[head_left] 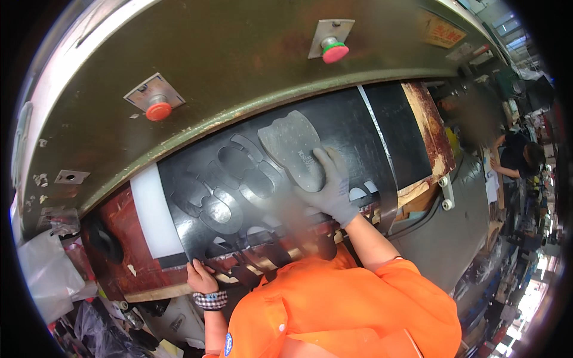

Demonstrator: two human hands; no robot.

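Note:
A shiny black rubber-like sheet (334,128) lies across the work surface, with several sole-shaped outlines (218,210) cut through its left and middle part. On it rests a grey sole-shaped cutting die (292,146) with a wavy far edge. My right hand (334,191), in a grey glove, grips the die's near right side, fingers along its edge and the thumb partly hidden. My bare left hand (202,277) pinches the sheet's near left corner. Between my hands, cut-out strips of the sheet (262,256) hang over the front edge toward my orange shirt.
Over the far side stands a green machine beam (239,59) with a red button (159,108) and a pink-red button (335,52). A white board (156,209) shows under the sheet's left. Plastic bags (51,274) lie far left. Another person (519,156) works at the right.

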